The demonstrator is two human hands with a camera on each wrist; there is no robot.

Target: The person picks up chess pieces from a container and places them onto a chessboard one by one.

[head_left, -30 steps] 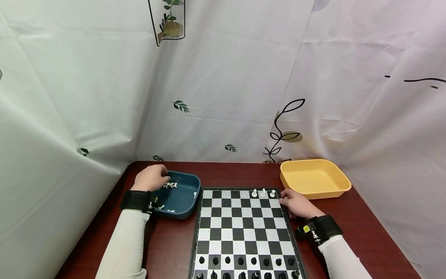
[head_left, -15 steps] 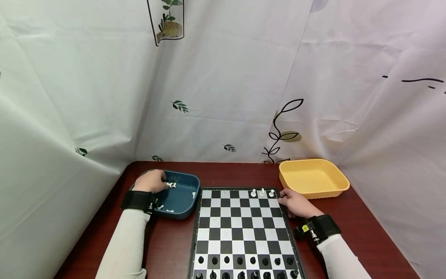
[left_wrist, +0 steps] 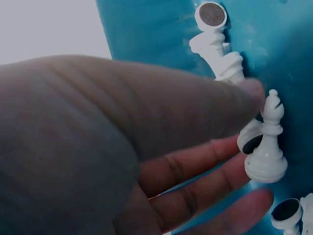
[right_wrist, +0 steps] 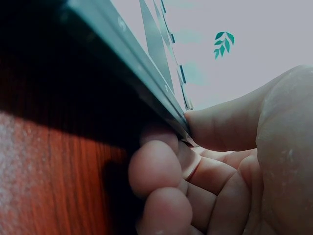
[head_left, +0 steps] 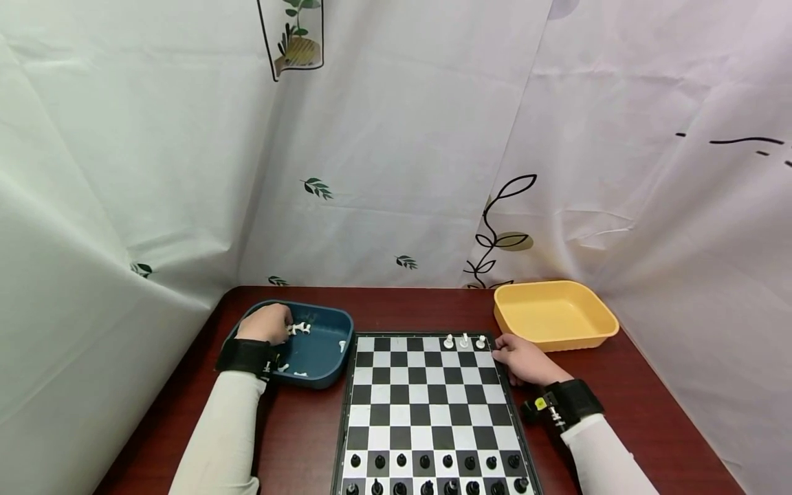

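Blue tray (head_left: 322,354) at the desk's left edge held white pieces (left_wrist: 266,147); my left hand (head_left: 266,323) reached among them, fingers loosely spread, and only the wrist view showed nothing gripped. My right hand (head_left: 522,357) pinched the board's (head_left: 430,405) right edge; its wrist view showed the thumb above, fingers curled beneath.

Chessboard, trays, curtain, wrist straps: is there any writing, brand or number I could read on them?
None can be read.
Chessboard: squares only.
Blue tray, yellow tray: plain.
Curtain: leaf drawings only.
Right wrist strap: a yellow mark, too small to read.
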